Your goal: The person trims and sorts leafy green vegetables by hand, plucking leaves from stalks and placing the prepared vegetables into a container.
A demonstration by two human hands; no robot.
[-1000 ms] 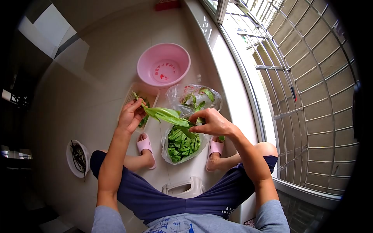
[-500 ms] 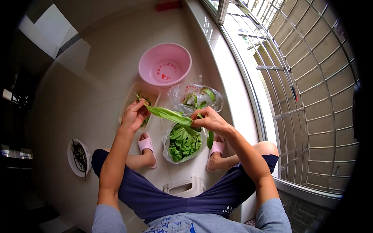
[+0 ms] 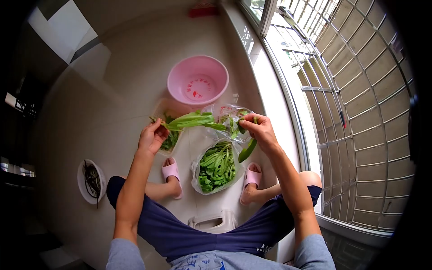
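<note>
My left hand (image 3: 152, 137) is closed on the stem end of a leafy green (image 3: 191, 120), whose long leaves stretch to the right. Off to the right, my right hand (image 3: 260, 129) pinches a loose leaf (image 3: 248, 150) that hangs down below the fingers. A gap shows between this leaf and the tips of the greens in my left hand. Below and between the hands stands a clear plastic bag (image 3: 196, 180) full of leafy greens (image 3: 217, 166). Under my left hand is a pale basket (image 3: 179, 143) with some greens in it, partly hidden by the hand.
A pink basin (image 3: 198, 81) sits on the floor beyond the basket. Beside it lies another clear bag (image 3: 216, 109) with leaves. A white basket (image 3: 102, 180) with dark, stringy scraps is at far left. A stool (image 3: 213, 221) is beneath me; a window ledge (image 3: 274, 85) runs along the right.
My right hand has moved right and slightly up, away from the green held in my left hand, taking a leaf with it. The view has shifted slightly.
</note>
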